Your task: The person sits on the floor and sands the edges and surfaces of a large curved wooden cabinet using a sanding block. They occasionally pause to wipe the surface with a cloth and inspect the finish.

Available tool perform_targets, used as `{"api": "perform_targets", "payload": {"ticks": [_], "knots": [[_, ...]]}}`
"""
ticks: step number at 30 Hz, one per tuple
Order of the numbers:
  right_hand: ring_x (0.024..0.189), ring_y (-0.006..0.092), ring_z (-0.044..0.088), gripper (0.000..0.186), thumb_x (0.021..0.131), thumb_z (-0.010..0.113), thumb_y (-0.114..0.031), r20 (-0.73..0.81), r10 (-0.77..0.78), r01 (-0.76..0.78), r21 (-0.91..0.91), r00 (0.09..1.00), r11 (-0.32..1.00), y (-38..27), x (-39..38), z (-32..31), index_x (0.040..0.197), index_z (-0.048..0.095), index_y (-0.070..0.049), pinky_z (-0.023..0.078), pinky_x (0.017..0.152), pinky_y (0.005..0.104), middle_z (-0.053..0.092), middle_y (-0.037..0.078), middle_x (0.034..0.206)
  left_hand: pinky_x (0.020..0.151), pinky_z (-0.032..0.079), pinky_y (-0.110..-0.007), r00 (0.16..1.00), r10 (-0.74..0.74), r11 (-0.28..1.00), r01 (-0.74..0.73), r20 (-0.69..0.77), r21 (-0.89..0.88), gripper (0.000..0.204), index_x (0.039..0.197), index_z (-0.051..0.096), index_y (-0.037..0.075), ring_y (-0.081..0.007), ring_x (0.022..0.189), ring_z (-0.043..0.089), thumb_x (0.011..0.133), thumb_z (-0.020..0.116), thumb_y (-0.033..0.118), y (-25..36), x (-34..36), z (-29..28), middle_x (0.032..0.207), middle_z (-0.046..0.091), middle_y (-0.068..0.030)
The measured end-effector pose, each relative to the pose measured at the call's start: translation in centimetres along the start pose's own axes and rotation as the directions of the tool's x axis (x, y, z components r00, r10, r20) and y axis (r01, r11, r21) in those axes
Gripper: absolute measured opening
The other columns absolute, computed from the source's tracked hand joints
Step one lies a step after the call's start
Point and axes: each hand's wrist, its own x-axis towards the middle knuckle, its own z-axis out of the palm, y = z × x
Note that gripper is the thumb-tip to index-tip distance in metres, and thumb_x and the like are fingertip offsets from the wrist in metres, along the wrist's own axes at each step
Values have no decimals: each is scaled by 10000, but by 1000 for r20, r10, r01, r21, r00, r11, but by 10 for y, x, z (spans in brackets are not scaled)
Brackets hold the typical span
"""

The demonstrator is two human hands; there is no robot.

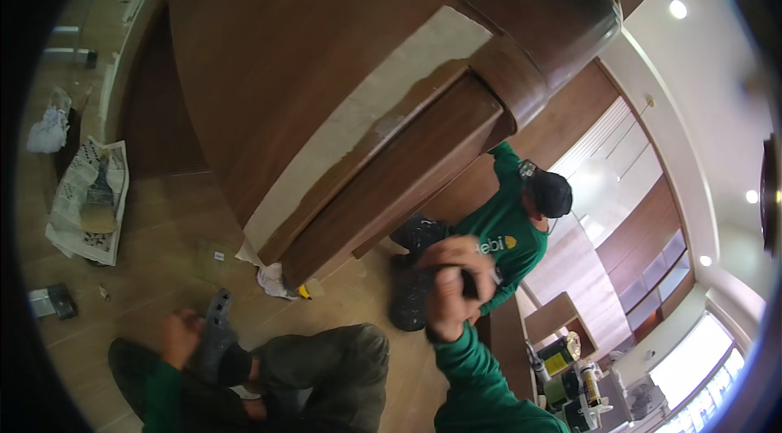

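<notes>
My right hand (458, 282), in a green sleeve, is raised at the centre. Its fingers curl round a dark spot; whether it is an object or shadow is too blurred to tell. Low at the left, my left hand (181, 337) hangs beside my grey shoe (216, 331); its fingers are smeared. Above both hands looms a brown wooden panel (285, 50). A pale, rough strip (366, 111) runs along it, with a wet-looking brown edge. Alongside the strip juts a wooden ledge (407, 164).
A co-worker (505, 225) in a green shirt and black cap is just beyond my right hand. Newspaper (65, 229) with a wide brush (98, 209) lies on the floor at left. Crumpled white paper (275, 282) touches the ledge's lower end. Cans (560, 356) stand at right.
</notes>
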Motion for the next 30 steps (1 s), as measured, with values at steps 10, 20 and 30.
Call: {"api": "perform_targets", "payload": {"ticks": [10,20,30], "knots": [[802,180,669,226,978,693,-204,240,922,-716,696,303,54,-20,-132,74,1047,659,8,550,740,319,708,114,922,775,560,-282,938,92,380,278,335,-882,290,1109,662,-66,-159,814,710,860,778,27,281,-102,9,889,734,-86],[635,112,636,90,895,756,-34,565,755,-874,485,332,22,27,-199,70,965,731,17,502,581,254,696,50,748,768,526,-275,994,17,879,-68,-111,-471,249,1082,724,-30,-138,860,679,866,767,84,263,-114,-38,960,740,-65],[635,156,669,106,955,702,-54,545,688,-542,800,479,-256,6,-193,146,973,668,45,564,572,294,685,95,778,1080,411,-348,919,-131,510,-259,-372,-820,567,1473,406,-46,-196,1240,563,964,639,47,325,-104,-18,1328,598,-131]]}}
